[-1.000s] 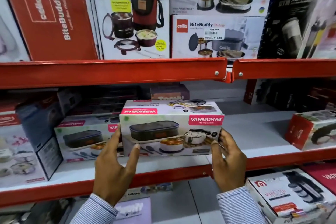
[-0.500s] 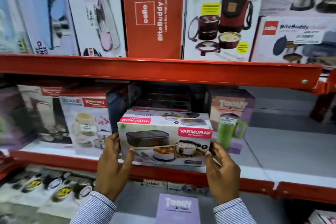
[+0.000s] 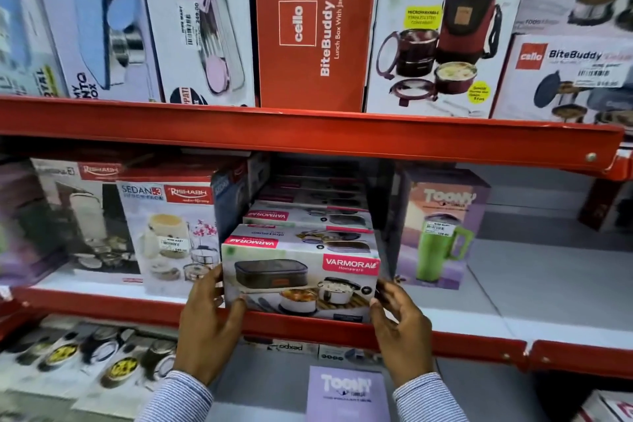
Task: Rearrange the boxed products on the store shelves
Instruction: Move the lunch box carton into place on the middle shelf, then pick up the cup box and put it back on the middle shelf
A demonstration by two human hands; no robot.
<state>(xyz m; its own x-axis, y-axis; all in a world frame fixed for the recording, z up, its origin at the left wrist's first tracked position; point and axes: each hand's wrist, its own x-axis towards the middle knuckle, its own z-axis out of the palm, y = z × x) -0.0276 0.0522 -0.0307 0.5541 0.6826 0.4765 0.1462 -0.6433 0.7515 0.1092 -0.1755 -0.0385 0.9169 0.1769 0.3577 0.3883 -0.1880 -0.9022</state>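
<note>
Head view, held box: a Varmora box (image 3: 301, 279) is sitting at the front edge of the middle shelf (image 3: 479, 305), its printed front facing out over the red lip.
Head view, left hand: the left hand (image 3: 209, 329) is gripping the box's left end, thumb lying across the lower front face and fingers wrapping round the side.
Head view, right hand: the right hand (image 3: 400, 329) is holding the box's lower right corner, fingers curling against the right end.
Head view, sleeves: striped cuffs are showing at both wrists near the bottom edge.
Head view, stack behind: a second Varmora box (image 3: 308, 216) is lying just behind the held one, with darker boxes piled further back in shadow.
Head view, left neighbour: a Rishabh Sedan box (image 3: 171, 233) is standing just beside the held box's left end, nearer the shelf's left part.
Head view, right neighbour: a purple Toony tumbler box (image 3: 442, 229) is standing just right of the stack; the shelf is lying bare beyond it.
Head view, upper shelf: a red Cello BiteBuddy box (image 3: 311, 24) is standing upright above, with a Freshco box (image 3: 438, 31) touching its right side.
Head view, lower level: 1 lilac Toony box (image 3: 346, 394) is showing between the wrists, below the middle shelf.
</note>
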